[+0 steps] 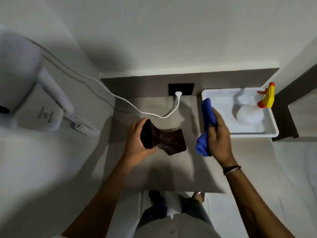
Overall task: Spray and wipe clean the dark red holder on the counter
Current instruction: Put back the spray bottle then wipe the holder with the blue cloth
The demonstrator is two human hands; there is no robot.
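The dark red holder (169, 139), hourglass-shaped and glossy with wet spots, lies tipped on its side above the grey counter (154, 170). My left hand (137, 143) grips its open left end. My right hand (218, 137) is just right of the holder, closed around a crumpled blue cloth (205, 127) that is apart from the holder. The spray bottle (250, 112), clear with a yellow and orange trigger head, stands in the white tray (269, 131) at the right.
A white cable (137, 107) runs across the counter's back to a plug in a black wall socket (181, 89). A white wall-mounted hair dryer (42, 103) with a coiled cord hangs at the left. The counter's front edge is near my legs.
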